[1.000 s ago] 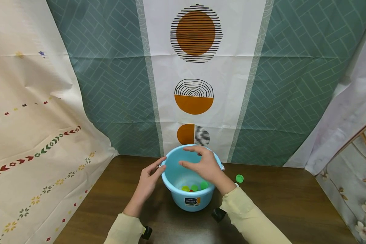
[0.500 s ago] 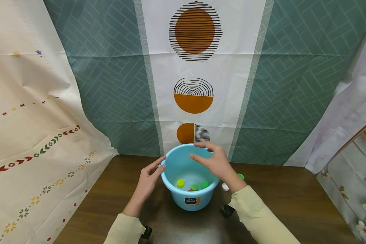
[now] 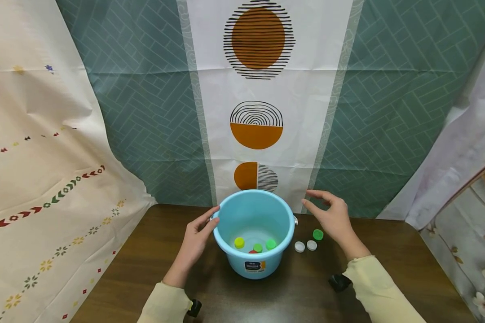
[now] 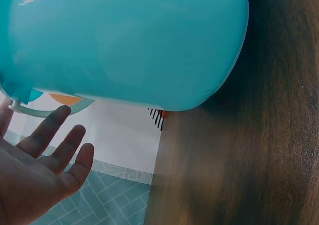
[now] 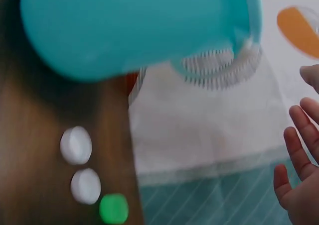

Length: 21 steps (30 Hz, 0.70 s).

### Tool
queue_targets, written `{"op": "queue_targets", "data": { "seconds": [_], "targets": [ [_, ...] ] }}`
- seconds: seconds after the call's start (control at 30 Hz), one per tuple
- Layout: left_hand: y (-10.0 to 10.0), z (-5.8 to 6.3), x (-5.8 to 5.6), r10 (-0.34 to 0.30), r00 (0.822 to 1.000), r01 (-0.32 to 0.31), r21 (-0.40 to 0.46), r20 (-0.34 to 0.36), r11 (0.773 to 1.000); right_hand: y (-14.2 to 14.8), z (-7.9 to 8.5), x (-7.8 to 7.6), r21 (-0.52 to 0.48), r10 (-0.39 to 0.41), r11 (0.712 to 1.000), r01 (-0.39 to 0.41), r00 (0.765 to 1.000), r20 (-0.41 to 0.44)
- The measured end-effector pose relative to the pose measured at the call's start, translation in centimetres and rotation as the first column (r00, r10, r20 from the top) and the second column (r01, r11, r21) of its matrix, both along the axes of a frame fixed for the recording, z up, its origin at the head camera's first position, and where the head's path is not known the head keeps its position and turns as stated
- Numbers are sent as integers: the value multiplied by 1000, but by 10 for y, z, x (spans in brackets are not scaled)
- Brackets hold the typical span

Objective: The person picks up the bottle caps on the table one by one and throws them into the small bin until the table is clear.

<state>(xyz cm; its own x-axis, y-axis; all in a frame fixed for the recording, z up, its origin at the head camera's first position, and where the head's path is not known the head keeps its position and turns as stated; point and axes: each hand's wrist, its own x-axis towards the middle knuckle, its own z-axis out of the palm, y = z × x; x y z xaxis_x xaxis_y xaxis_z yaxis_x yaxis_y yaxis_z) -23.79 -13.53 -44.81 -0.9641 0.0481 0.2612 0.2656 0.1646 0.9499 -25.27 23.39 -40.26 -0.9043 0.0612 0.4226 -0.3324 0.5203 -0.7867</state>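
Note:
A light blue bucket [image 3: 252, 265] stands upright on the table. My left hand [image 3: 196, 235] touches the left side of its rim, with fingers fairly straight. In the left wrist view several fingers of that hand spread beside the bucket's handle [image 4: 37, 110]. Inside the bucket lie a yellow bottle cap [image 3: 239, 242], two green caps [image 3: 271, 244] and a partly hidden red one [image 3: 253, 252]. My right hand [image 3: 334, 220] hovers right of the bucket, above the table, its fingers loosely bent with nothing between them. Near it lie two white caps [image 3: 299, 246] and a green cap [image 3: 318, 234].
The dark wooden table [image 3: 392, 264] ends at a hanging green and white cloth [image 3: 161, 134] behind the bucket. A cream patterned cloth [image 3: 44, 179] hangs at the left, and a pale floral one [image 3: 469, 251] at the right.
My right hand has moved from over the bucket's opening out to the right. The yellow cap inside has shifted up and left. The white caps have come into view. My left hand stays put.

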Motion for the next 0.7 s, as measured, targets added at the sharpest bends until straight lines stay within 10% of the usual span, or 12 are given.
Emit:
{"op": "queue_targets", "data": {
  "seconds": [0.4,0.7],
  "targets": [
    [-1,0,0,-20,1000,20,-9,-13,1000,46,-47,-2,112,-146,984,139,988,57],
    [0,-1,0,-6,1000,6,21,-5,1000,65,-89,-4,229,-97,971,63,985,140]
  ]
}}
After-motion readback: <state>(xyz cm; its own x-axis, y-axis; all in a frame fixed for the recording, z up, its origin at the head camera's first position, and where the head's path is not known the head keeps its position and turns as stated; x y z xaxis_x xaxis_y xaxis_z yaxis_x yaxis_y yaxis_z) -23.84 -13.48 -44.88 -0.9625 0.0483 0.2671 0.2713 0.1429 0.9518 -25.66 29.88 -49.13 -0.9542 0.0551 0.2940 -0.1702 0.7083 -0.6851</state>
